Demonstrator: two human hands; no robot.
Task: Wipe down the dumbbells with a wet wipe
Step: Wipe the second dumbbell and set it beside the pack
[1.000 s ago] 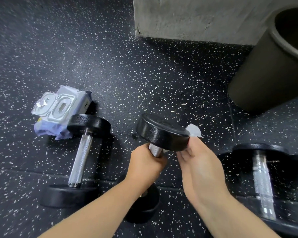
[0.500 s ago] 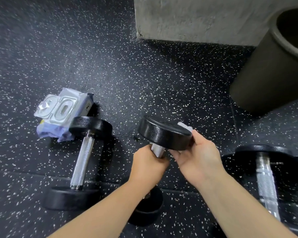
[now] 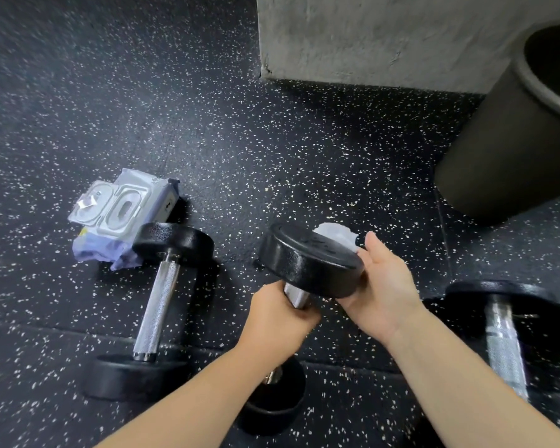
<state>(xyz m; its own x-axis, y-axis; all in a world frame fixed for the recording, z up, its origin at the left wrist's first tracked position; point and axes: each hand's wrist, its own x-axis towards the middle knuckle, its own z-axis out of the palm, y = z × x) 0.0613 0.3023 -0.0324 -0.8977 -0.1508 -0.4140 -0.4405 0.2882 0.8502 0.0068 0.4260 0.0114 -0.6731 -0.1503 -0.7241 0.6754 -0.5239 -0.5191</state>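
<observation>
A black dumbbell (image 3: 307,263) stands tilted on its lower head in the middle of the floor. My left hand (image 3: 280,321) grips its chrome handle just under the upper head. My right hand (image 3: 383,289) cups the right side and underside of that upper head and holds a white wet wipe (image 3: 335,236) against its far edge; only a corner of the wipe shows above the head. A second dumbbell (image 3: 157,302) lies on the floor to the left. A third dumbbell (image 3: 501,334) lies to the right, partly behind my right forearm.
An open pack of wet wipes (image 3: 117,215) lies on the speckled rubber floor, touching the left dumbbell's far head. A dark round bin (image 3: 511,137) stands at the back right. A concrete block or wall base (image 3: 385,37) runs along the back.
My right hand has slid round the upper head from its rim to its right side and underside, and the wipe now shows at the far edge. My left hand keeps its grip.
</observation>
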